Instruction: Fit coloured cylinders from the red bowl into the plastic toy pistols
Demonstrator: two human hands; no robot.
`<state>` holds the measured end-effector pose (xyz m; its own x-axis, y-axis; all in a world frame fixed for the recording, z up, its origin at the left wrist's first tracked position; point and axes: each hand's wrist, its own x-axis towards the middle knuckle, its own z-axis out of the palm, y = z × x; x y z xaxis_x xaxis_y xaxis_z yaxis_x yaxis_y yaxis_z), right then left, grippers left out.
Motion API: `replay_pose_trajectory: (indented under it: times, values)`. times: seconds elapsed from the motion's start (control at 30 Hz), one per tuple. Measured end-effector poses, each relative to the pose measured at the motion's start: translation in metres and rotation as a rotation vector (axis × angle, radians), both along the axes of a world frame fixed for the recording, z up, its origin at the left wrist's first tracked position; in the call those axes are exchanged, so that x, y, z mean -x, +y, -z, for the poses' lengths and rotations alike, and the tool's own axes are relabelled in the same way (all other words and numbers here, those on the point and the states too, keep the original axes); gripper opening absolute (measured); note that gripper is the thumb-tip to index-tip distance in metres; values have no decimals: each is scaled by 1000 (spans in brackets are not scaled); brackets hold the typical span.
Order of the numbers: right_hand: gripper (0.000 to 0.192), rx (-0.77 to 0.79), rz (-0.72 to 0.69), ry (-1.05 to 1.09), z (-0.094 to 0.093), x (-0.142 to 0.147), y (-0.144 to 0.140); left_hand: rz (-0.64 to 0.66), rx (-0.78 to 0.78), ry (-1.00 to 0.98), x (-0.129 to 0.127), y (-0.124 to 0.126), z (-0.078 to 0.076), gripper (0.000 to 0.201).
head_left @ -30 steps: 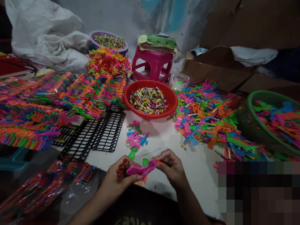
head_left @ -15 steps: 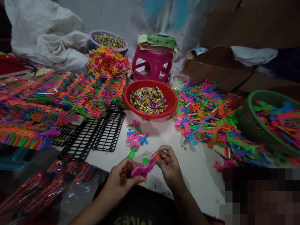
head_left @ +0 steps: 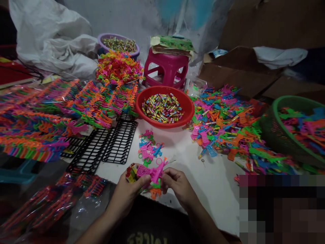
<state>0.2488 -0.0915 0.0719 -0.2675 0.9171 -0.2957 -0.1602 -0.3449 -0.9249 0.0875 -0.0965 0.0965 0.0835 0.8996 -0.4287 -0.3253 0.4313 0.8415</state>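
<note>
Both hands are low over the near edge of the white desk (head_left: pixel 218 189). The left hand (head_left: pixel 129 189) has its fingers closed around a pink toy gun (head_left: pixel 151 171) at the grip end, with a few small coloured pieces (head_left: pixel 130 173) tucked in the same fist. The right hand (head_left: pixel 176 184) pinches the gun's other end, fingers pressed together on it. The gun sits tilted, barrel up, between the two hands. Just beyond lies a small cluster of toy guns (head_left: pixel 149 149), then a red bowl (head_left: pixel 188 113) of little coloured tubes. A black grid rack (head_left: pixel 111 144) lies to the left, a big loose heap of toy guns (head_left: pixel 228 125) to the right.
</note>
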Motion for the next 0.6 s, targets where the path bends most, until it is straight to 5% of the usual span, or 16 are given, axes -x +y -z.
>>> replay_pose_trajectory:
  times: [0.27,0.6]
  values:
    - [33,-64,23,90,10,3,0,135,-101,113,1,-5,-6,21]
    - [31,53,15,174,10,3,1,117,-26,47,0,-5,0,23]
